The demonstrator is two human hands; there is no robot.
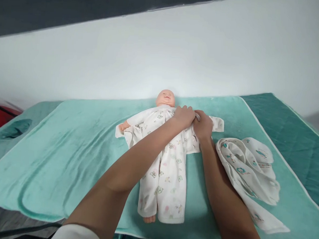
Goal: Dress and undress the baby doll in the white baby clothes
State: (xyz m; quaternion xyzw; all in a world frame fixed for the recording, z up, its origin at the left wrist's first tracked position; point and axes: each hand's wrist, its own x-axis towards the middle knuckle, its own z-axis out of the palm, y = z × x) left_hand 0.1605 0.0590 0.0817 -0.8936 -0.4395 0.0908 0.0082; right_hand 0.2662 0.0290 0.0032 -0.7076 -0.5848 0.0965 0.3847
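A baby doll [166,98] lies on its back, its head toward the wall. It wears a plain white top and white printed trousers [171,191]. A white printed shirt [134,134] is spread under its upper body, with one sleeve [218,124] sticking out at the right. My left hand [185,116] is closed over the doll's arm on the right side, at the white sleeve. Beside it, my right hand [203,126] is closed with a bit of white sleeve cloth at its fingers. The doll's hand on that side is hidden.
A bunched white cloth with printed animals [250,170] lies to the right of my right forearm. Under everything is a light green cover [74,158] over a darker green padded table [294,141], which has a covered hole [16,129] at the left end. A white wall [125,60] stands behind.
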